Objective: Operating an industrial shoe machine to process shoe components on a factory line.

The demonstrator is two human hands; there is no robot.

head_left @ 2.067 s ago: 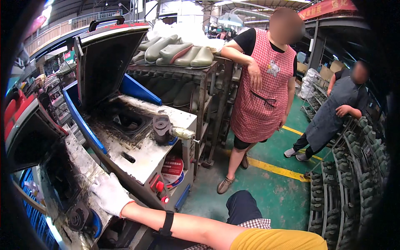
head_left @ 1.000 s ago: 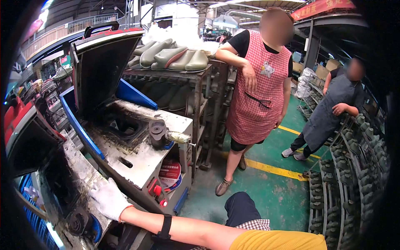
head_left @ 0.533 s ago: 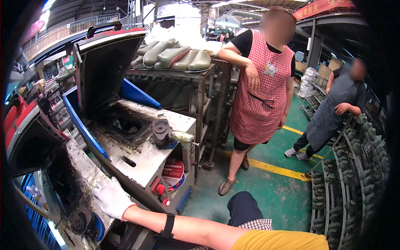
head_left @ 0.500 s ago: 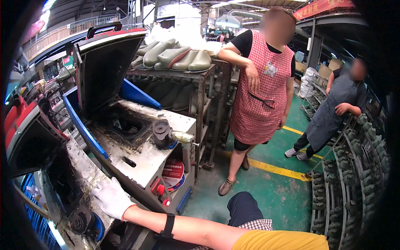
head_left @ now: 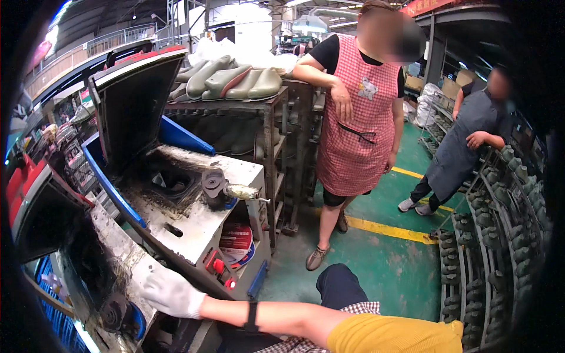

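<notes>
My right hand [head_left: 173, 292] wears a white knitted glove and reaches to the left across my body. It is over the pale, stained top plate [head_left: 115, 235] of the nearer machine, fingers loosely bent and apart, with nothing seen in them. Whether the fingertips touch the plate I cannot tell. Close to the glove are a dark round clamp knob [head_left: 113, 312] and the blackened machine opening [head_left: 85, 259]. The nearer machine's lid [head_left: 50, 212], dark inside with a red top, stands raised. My left hand is out of view.
A second machine has a raised black lid [head_left: 138, 109] and a lit red button [head_left: 230, 283]. Olive shoe forms [head_left: 265, 84] lie on a rack behind. One person in a checked pink apron [head_left: 362, 129] leans there; another wears a grey apron [head_left: 462, 135] near racks of forms [head_left: 488, 235].
My gloved hand has shifted slightly right and down relative to the nearer machine, its fingers now more bent. The view has turned a little, moving the background left.
</notes>
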